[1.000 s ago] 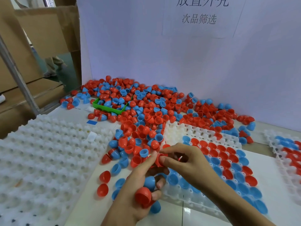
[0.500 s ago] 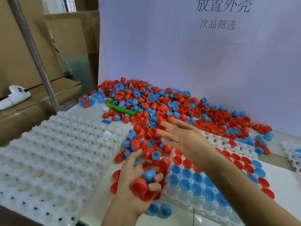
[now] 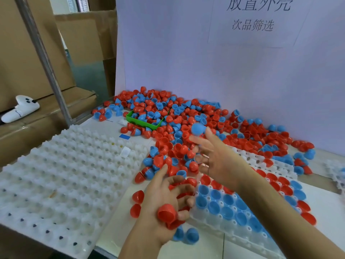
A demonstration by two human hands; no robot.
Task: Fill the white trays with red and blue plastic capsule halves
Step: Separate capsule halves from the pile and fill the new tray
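On the white backboard (image 3: 205, 62) I read a sheet with "放置外壳" (image 3: 258, 3) printed large and "次品筛选" (image 3: 253, 25) below it. My left hand (image 3: 164, 208) is curled round a clutch of red capsule halves (image 3: 167, 214), at least three of them, low at the near edge of the part-filled tray (image 3: 231, 236). My right hand (image 3: 216, 156) is spread, fingers straight and blurred, above the loose pile of capsule halves (image 3: 186, 128); a blue half (image 3: 197, 128) sits right at its fingertips, though I cannot tell whether they touch it. I count three white trays: the empty tray (image 3: 61, 176) on the left, the part-filled one with rows of blue and red under my arms, and a third tray's edge (image 3: 336, 174) at far right. One green bin (image 3: 147, 118) sits in the pile; the loose halves are too many to count
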